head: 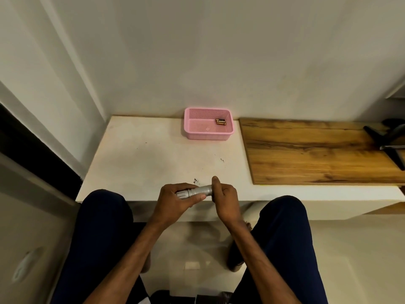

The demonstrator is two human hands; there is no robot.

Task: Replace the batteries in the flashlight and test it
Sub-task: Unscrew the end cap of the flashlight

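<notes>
Silver flashlight [198, 191] held in both hands over the near edge of the bench [142, 161].
The left hand [175, 199] wraps its head end; the right hand [225, 199] curls round the tail, hiding the cap. In a pink basket [206, 136] at the back lie batteries [220, 122], their count unclear.

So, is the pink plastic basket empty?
No. A few copper-coloured batteries lie in the far right corner of the pink plastic mesh basket.

My white bench [135, 154] stands against a pale wall [197, 51], with a pink mesh basket [206, 136] at its back edge. A wooden board [306, 154] covers its right part, and black stand legs [377, 138] rest there. My dark trousers [98, 227] show below.
</notes>
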